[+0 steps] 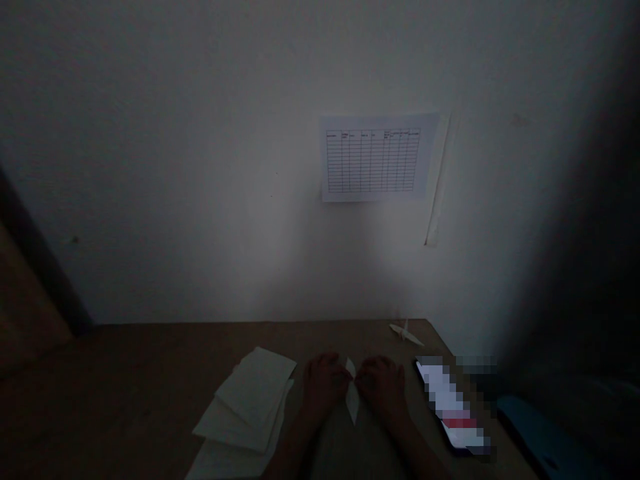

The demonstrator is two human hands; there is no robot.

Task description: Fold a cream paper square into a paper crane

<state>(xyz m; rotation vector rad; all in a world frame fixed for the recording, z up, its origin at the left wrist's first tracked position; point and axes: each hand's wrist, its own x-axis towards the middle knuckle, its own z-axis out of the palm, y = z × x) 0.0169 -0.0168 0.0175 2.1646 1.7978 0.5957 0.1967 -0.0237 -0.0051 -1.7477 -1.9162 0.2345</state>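
Observation:
A narrow folded piece of white paper (353,407) stands out pale between my two hands, with a pointed end toward me. My left hand (324,381) pinches its left edge near the middle. From the other side my right hand (384,381) has its fingers closed on the right edge, close to the left fingertips. Dim light hides the finer folds. Just left of my left hand lie several loose sheets of white paper (255,393), overlapping. A small folded paper figure with pointed ends (406,335) rests near the table's far right corner.
A phone (445,403) with a lit, blurred screen lies right of my right hand on the brown table (150,373). Behind the table rises a wall with a printed table sheet (373,160). A blue object (545,433) sits beyond the right edge.

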